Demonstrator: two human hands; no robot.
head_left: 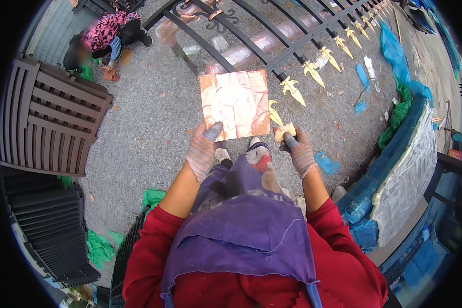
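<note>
My left hand (202, 150), in a striped grey glove, grips the lower left corner of a square copper-coloured board (234, 105), thumb on top. Glare whitens the board's blotchy, streaked face. In my right hand (301, 151), also gloved, is a small cream-coloured, sponge-like piece (283, 132), pinched under the thumb; I cannot tell its exact kind. Just beyond the hands lies a black metal fence panel (251, 25) with gold spear-shaped tips (294, 92) pointing toward me. The board covers the panel's nearest corner, and a gold tip shows between board and right hand.
At the far left a crouching person in a pink patterned top (110, 31) reaches to the ground. Brown slatted panels (51, 118) and dark railings (49, 220) stand at left. Blue and white wrapped stacks (405, 174) line the right. Blue plastic scraps (327, 163) lie on the grey ground.
</note>
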